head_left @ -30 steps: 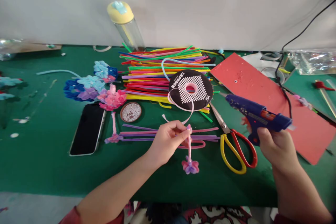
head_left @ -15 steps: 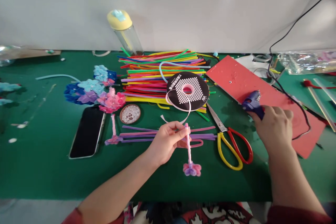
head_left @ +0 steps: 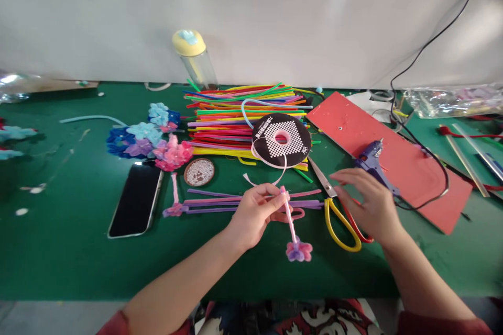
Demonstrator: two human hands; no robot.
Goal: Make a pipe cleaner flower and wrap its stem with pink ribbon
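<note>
Pink twisted stem (head_left: 288,220) with a purple-and-pink flower (head_left: 299,250) at its low end, hanging at about 5 o'clock from the left hand (head_left: 255,212), just above the green table (head_left: 66,251). Pinched at the top end between thumb and fingertips (head_left: 275,200); other fingers curled in, so closed on the stem, not clenched hard. Probably best to keep that pinch light and high, letting the flower dangle clear of the cloth and away from the loose purple stems (head_left: 251,200) lying just behind at 12 o'clock.

Over to the right hand (head_left: 369,207): fingers spread and relaxed, holding nothing, hovering over the red-and-yellow scissors (head_left: 343,220), maybe brushing the handles, hard to tell. Blue glue gun (head_left: 373,163) lying free at its 12 o'clock, on the edge of the red board (head_left: 412,167), black cord (head_left: 428,115) trailing off to 1 o'clock. Worth keeping the nozzle on the board and off the cloth, as a judgement.

Further out: black ribbon spool (head_left: 281,139) at 12 o'clock of the left hand, resting on the heap of coloured stems (head_left: 231,115). Finished flowers (head_left: 149,136) at 10 o'clock, phone (head_left: 137,200) at 9 o'clock, small round tin (head_left: 199,171) between. Yellow-capped bottle (head_left: 192,57) at the back wall.
</note>
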